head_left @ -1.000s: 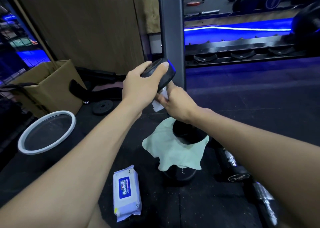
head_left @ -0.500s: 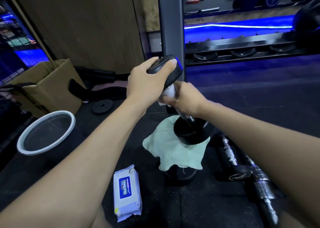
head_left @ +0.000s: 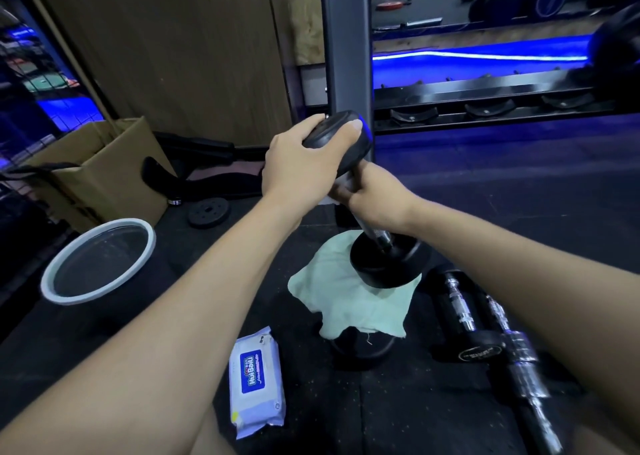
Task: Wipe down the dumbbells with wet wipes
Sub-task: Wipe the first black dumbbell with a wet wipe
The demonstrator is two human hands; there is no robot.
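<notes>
A black dumbbell (head_left: pixel 360 195) stands tilted, its lower head (head_left: pixel 388 264) resting on a pale green cloth (head_left: pixel 349 302) that is draped over another black weight (head_left: pixel 360 347) on the dark rubber floor (head_left: pixel 346 413). The person's left hand (head_left: pixel 304 167) is clamped over the dumbbell's upper head, fingers curled across its top. The right hand (head_left: pixel 374 195) is closed around the metal handle just beneath that head, with a white wet wipe (head_left: pixel 341 189) pressed between palm and bar; only a small part of the wipe shows. The bare lower stretch of the handle runs down into the lower head. To the right of the cloth, more dumbbells (head_left: pixel 485 337) lie on their sides on the floor, partly hidden by the right forearm. Near the bottom of the view, left of the draped weight, lies a white pack of wet wipes (head_left: pixel 256 382) with a blue label. Further left sits a round basin (head_left: pixel 98 260) with a white rim, and behind it an open cardboard box (head_left: pixel 104 167). A small black weight plate (head_left: pixel 209 212) lies flat near the box. A dark upright post (head_left: pixel 348 46) rises behind the hands, beside a rack (head_left: pixel 485 104).
</notes>
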